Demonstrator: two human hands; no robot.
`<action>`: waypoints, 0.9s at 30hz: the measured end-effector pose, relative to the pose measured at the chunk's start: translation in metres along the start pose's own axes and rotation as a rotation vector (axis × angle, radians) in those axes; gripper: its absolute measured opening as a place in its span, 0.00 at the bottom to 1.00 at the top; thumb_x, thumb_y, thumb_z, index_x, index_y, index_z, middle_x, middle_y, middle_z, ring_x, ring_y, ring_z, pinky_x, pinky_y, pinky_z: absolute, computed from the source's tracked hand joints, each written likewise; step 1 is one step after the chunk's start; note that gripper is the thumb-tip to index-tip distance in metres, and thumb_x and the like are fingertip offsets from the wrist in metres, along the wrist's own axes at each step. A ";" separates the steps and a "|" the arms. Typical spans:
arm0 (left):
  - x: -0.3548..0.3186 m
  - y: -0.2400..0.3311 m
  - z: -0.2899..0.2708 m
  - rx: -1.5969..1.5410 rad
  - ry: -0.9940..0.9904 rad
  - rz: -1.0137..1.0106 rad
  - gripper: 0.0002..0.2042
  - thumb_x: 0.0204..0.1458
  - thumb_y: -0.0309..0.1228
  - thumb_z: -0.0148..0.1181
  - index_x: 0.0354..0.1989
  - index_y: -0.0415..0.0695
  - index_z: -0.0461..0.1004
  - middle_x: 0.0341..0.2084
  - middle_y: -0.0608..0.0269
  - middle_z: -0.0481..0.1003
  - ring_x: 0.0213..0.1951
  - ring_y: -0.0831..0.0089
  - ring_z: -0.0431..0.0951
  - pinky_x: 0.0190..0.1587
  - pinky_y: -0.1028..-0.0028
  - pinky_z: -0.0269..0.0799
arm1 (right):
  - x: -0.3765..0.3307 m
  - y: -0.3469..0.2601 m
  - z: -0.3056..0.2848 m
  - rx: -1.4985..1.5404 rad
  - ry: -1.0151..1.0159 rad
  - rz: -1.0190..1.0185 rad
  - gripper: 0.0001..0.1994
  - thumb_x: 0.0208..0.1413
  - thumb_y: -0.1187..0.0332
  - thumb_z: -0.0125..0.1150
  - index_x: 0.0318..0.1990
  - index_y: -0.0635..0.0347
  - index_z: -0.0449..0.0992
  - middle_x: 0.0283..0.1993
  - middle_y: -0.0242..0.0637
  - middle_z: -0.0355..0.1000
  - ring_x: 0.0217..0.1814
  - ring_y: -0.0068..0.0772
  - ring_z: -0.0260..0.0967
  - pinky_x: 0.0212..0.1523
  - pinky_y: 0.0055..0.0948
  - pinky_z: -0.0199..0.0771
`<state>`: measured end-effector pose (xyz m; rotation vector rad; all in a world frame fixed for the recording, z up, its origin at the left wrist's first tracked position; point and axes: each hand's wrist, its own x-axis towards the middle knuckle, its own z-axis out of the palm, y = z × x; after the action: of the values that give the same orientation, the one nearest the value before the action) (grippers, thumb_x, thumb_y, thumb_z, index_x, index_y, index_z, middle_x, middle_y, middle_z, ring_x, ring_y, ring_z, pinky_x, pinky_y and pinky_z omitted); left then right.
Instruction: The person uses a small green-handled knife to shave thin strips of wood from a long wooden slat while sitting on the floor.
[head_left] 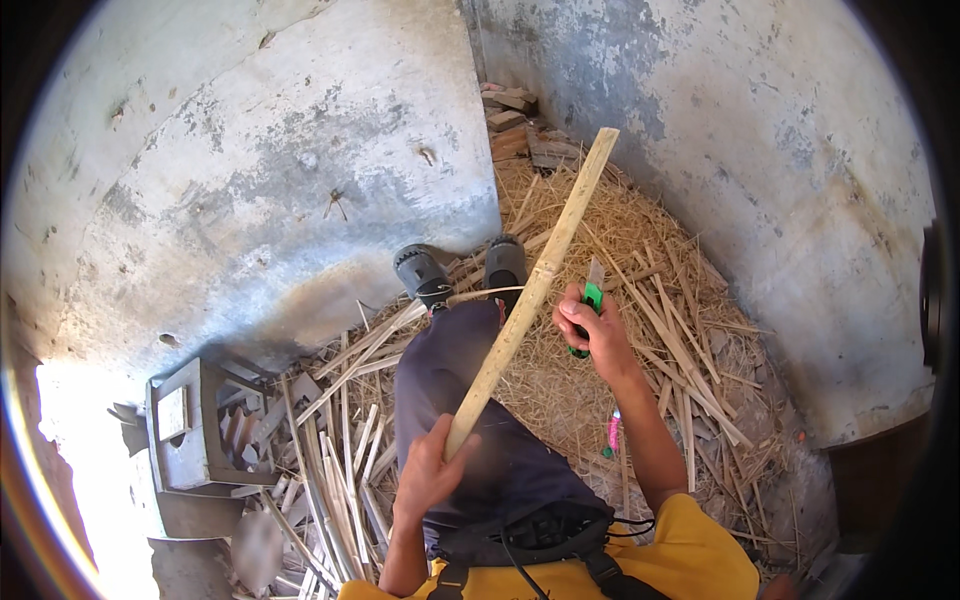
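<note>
Over the floor (808, 500) and the person's legs (465, 390), the strip (535, 287) slants toward the floor's far corner, its near end pinched in the left hand's (432, 467) grip. The right hand's (592, 325) grip wraps the knife (593, 297), apart from the strip. With its blade (597, 270) bare, a slip could cut a leg.

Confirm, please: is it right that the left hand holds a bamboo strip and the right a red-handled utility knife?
Not quite: in the head view, the utility knife is green-handled, not red-handled. The left hand holds the bamboo strip, the right hand the knife.
</note>
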<state>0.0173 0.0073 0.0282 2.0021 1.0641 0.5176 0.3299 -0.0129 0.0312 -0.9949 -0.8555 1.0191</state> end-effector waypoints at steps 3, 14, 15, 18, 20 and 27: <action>-0.002 -0.003 -0.001 -0.069 -0.096 -0.016 0.12 0.65 0.33 0.66 0.43 0.37 0.73 0.23 0.38 0.75 0.30 0.36 0.79 0.31 0.53 0.70 | 0.005 0.006 -0.002 0.010 0.026 -0.072 0.12 0.69 0.62 0.62 0.32 0.52 0.70 0.27 0.24 0.67 0.20 0.12 0.52 0.22 0.21 0.50; -0.005 -0.009 0.006 -0.159 -0.239 -0.011 0.17 0.75 0.44 0.53 0.42 0.41 0.73 0.19 0.58 0.69 0.22 0.66 0.71 0.31 0.61 0.65 | 0.009 0.015 -0.001 0.133 0.151 -0.154 0.19 0.64 0.68 0.64 0.29 0.44 0.56 0.27 0.23 0.60 0.17 0.14 0.51 0.19 0.22 0.46; -0.005 -0.011 0.006 -0.160 -0.239 -0.010 0.17 0.75 0.44 0.53 0.42 0.41 0.73 0.19 0.58 0.69 0.22 0.66 0.71 0.31 0.61 0.65 | 0.009 0.014 -0.002 0.133 0.151 -0.155 0.19 0.64 0.68 0.64 0.29 0.44 0.56 0.27 0.23 0.60 0.17 0.14 0.51 0.19 0.22 0.46; -0.006 -0.018 0.007 -0.168 -0.246 0.071 0.17 0.75 0.45 0.53 0.41 0.41 0.72 0.21 0.60 0.69 0.23 0.68 0.69 0.31 0.63 0.65 | 0.011 0.011 -0.006 0.272 0.145 -0.077 0.19 0.64 0.69 0.64 0.30 0.43 0.56 0.27 0.22 0.60 0.17 0.14 0.51 0.19 0.22 0.46; -0.007 -0.026 0.007 -0.143 -0.251 0.132 0.18 0.76 0.45 0.53 0.40 0.42 0.72 0.22 0.62 0.68 0.25 0.71 0.67 0.32 0.64 0.64 | 0.012 0.009 -0.011 0.338 0.109 -0.076 0.18 0.64 0.71 0.65 0.32 0.43 0.57 0.27 0.23 0.61 0.17 0.13 0.51 0.19 0.22 0.46; -0.010 -0.022 0.001 -0.250 -0.334 -0.064 0.13 0.72 0.37 0.56 0.42 0.38 0.71 0.21 0.48 0.70 0.25 0.48 0.71 0.32 0.56 0.64 | 0.011 0.004 -0.017 0.225 0.157 -0.100 0.22 0.64 0.73 0.66 0.30 0.43 0.55 0.26 0.21 0.62 0.17 0.11 0.52 0.17 0.20 0.46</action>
<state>0.0014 0.0064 0.0102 1.7517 0.8114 0.2547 0.3476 -0.0059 0.0234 -0.8207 -0.6390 0.9169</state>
